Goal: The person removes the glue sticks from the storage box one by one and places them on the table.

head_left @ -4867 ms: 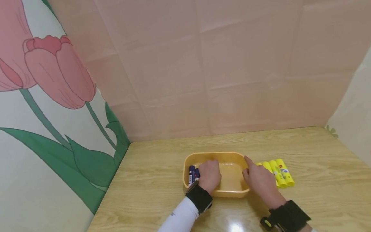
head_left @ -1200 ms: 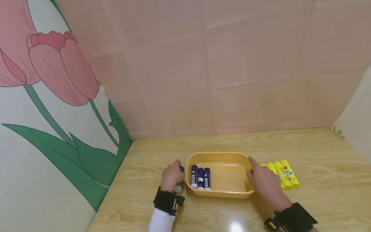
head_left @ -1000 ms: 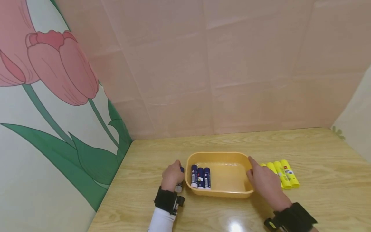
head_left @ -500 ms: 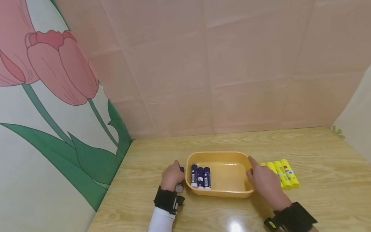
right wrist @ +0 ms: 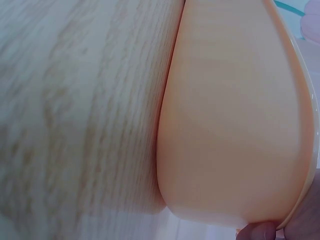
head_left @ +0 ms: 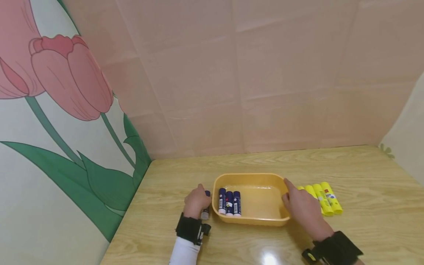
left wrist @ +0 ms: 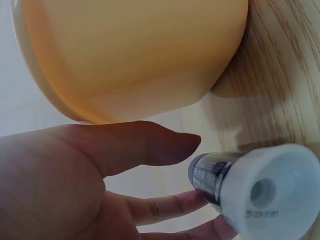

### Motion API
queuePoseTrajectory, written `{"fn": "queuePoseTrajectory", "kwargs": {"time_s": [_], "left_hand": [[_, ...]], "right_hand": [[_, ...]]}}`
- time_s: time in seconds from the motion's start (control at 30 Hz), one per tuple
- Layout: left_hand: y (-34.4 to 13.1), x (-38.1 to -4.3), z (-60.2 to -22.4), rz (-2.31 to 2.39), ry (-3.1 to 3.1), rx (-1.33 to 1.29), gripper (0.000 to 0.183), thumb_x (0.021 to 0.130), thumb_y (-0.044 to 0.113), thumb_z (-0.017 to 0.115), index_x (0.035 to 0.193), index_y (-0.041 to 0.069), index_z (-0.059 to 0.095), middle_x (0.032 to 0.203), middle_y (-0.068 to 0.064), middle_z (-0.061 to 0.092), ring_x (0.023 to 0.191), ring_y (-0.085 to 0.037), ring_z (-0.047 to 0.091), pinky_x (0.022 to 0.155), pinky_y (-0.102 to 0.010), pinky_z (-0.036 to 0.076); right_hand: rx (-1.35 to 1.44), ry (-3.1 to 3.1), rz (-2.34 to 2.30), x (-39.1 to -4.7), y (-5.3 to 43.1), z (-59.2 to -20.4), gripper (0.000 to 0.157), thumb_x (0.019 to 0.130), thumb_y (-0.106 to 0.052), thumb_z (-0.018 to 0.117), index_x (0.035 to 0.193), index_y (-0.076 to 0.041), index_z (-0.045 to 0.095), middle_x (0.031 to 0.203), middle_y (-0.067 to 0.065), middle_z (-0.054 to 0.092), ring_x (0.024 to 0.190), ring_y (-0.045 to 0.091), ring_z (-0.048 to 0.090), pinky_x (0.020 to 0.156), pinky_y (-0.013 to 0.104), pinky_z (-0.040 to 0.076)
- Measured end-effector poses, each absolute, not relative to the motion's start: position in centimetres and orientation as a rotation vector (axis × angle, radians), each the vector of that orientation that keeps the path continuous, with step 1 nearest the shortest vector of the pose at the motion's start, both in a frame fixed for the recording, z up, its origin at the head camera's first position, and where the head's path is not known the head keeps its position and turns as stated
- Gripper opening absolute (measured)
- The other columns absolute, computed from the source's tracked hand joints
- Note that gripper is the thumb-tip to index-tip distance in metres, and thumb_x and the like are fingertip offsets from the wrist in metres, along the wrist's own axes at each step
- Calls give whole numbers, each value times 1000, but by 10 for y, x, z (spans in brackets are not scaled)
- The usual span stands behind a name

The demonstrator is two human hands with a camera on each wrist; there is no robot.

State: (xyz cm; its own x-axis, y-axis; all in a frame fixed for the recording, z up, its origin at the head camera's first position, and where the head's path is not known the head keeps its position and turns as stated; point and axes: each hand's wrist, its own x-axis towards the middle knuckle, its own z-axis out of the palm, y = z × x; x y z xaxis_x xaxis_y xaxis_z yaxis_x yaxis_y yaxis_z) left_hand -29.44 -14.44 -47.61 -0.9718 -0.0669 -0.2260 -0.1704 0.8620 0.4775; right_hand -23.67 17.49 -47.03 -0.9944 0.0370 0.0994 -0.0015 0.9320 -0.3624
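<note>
A yellow-orange plastic tray (head_left: 251,222) stands on the table, with three dark blue glue sticks (head_left: 229,203) lying side by side at its left end. My left hand (head_left: 197,200) is low over another dark blue glue stick (head_left: 205,213) just outside the tray's left wall. In the left wrist view, two fingers touch this glue stick (left wrist: 272,195), while the thumb reaches along its other side with a small gap. My right hand (head_left: 303,208) grips the right rim of the tray, its fingertips (right wrist: 257,231) on both sides of the rim.
Several yellow glue sticks (head_left: 326,198) lie in a row on the wooden table (head_left: 374,191), right of the tray and partly behind my right hand. A pink sheet (head_left: 232,73) covers the wall behind the table. A tulip-painted wall (head_left: 66,110) borders the left side.
Since the earliest frame, my left hand has moved left out of the tray to the glue stick outside it. Over the last second both hands stay almost still.
</note>
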Motion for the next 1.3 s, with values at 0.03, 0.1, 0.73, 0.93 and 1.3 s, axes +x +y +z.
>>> {"fn": "queuePoseTrajectory", "kwargs": {"time_s": [0.03,0.1,0.73,0.93,1.3], "left_hand": [[-145,-294,-476,751,2834,-184,69,87,27,70,143,-4,45,120,-28,63,104,-39,62,94,-58,47],[-145,-294,-475,747,2832,-188,69,87,27,69,143,-5,45,119,-28,63,103,-38,62,93,-57,48],[-147,-295,-478,807,2820,-245,69,92,29,65,147,-5,39,127,-31,59,113,-45,59,97,-60,45],[-149,-293,-470,830,2810,-239,67,95,27,61,148,-7,37,133,-32,55,120,-46,56,101,-61,42],[-148,-291,-462,799,2814,-274,63,96,27,61,145,-8,41,128,-32,58,112,-42,59,97,-58,46]], "right_hand": [[-27,-2985,560,-237,175,-470,57,96,-16,50,147,5,38,60,5,46,50,20,43,44,32,34],[-27,-2983,558,-237,175,-470,57,96,-16,50,147,5,38,60,5,46,51,20,43,44,32,34],[-29,-2992,573,-238,175,-470,57,96,-16,50,147,6,38,61,5,46,52,20,43,45,32,34],[-31,-2990,568,-238,175,-471,57,96,-16,51,147,6,38,61,5,46,52,20,43,45,32,34],[-58,-3013,568,-238,175,-469,58,96,-16,51,148,5,38,63,6,48,53,21,45,46,32,35]]}}
